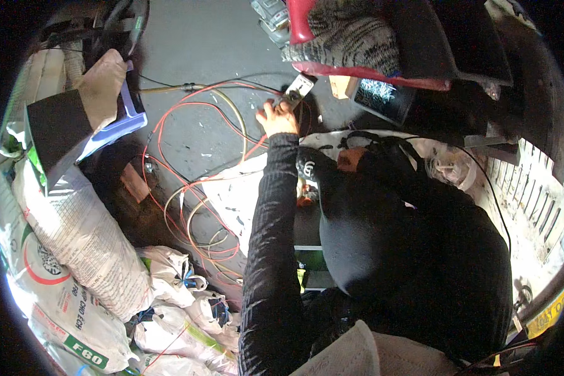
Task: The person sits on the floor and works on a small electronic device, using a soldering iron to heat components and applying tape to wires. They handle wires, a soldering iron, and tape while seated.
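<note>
My left hand reaches forward in a dark ribbed sleeve. Its fingers close at the near end of a small pale rectangular fitting with dark parts. The fitting looks like an electrical socket, but its exact kind is unclear. Red and tan cables loop over the grey floor to the left of the hand, and a black cable runs towards it. Dark clothing, seemingly over my bent knee, fills the middle and right. My right hand does not show.
White printed sacks and filled plastic bags lie at the left, near a blue box. Beyond the hand, a dark tray of screws sits beneath a speckled knitted cloth. A slotted pale panel borders the right.
</note>
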Motion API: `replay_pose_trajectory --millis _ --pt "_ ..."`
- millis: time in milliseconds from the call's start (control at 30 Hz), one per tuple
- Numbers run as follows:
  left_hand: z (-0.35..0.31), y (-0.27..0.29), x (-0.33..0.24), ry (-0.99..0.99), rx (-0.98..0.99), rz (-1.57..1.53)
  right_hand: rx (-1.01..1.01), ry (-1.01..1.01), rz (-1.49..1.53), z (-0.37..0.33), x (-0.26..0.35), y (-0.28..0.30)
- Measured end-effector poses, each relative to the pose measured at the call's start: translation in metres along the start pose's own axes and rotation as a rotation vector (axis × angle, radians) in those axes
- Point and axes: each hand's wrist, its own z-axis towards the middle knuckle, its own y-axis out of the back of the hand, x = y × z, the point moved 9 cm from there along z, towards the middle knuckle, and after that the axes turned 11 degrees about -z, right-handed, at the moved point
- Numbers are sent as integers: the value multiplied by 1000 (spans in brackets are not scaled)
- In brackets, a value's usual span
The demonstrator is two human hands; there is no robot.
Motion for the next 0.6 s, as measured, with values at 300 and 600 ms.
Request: replay_pose_trajectory --millis 300,600 --pt "10 -11 0 70 175 104 -163 41 67 13 -10 -5" --pt "9 34 -11 288 256 -83 -85 65 -76 14 -3 8"
